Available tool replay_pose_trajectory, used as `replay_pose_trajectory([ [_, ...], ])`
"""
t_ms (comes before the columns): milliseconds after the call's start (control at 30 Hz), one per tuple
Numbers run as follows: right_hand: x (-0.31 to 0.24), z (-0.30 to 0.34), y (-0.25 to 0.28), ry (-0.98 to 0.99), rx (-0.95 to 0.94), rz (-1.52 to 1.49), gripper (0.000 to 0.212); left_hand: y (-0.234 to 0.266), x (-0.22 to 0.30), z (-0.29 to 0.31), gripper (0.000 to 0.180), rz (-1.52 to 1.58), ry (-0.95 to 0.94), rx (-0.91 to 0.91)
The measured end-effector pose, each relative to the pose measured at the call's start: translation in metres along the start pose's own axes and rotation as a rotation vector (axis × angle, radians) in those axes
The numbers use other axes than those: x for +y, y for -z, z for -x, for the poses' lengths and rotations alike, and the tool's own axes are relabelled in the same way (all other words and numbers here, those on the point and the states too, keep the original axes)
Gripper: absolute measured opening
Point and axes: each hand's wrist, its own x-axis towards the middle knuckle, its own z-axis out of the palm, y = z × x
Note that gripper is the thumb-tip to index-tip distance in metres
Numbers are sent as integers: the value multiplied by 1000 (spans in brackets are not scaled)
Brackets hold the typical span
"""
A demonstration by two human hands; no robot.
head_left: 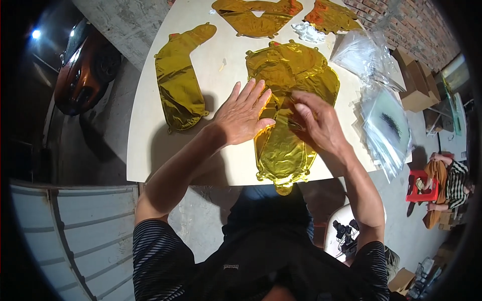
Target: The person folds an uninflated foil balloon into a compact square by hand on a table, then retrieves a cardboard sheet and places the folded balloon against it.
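Observation:
A flat, uninflated gold foil balloon lies creased on the table in front of me, its tabbed lower end just over the near edge. My left hand rests palm down along the balloon's left side, fingers stretched out and thumb spread. Over the middle of the same balloon, my right hand is closed, its fingers curled and thumb bent in against the foil. The fingertips are partly hidden. Another flat gold foil balloon, bent at its top, lies to the left.
More gold foil balloons lie at the table's far side, near a crumpled white clump. Clear plastic bags are stacked along the right edge. Cardboard boxes stand beyond; a person sits at far right by a red stool.

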Motion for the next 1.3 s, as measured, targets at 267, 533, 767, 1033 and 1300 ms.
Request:
replay_pose_trajectory([
  [267,24,-96,-21,301,-155,249,27,-2,-3,2,85,-4,-2,16],
  [533,30,-174,-77,204,29,505,30,-3,2,2,86,32,-14,19],
  [767,49,-180,-92,245,49,484,33,3,3,0,89,40,-11,4],
  [1033,58,-177,-99,283,89,466,38,3,-32,5,89,82,-142,53],
  [1300,57,-176,-94,239,32,491,40,26,-12,49,99,314,-406,48],
])
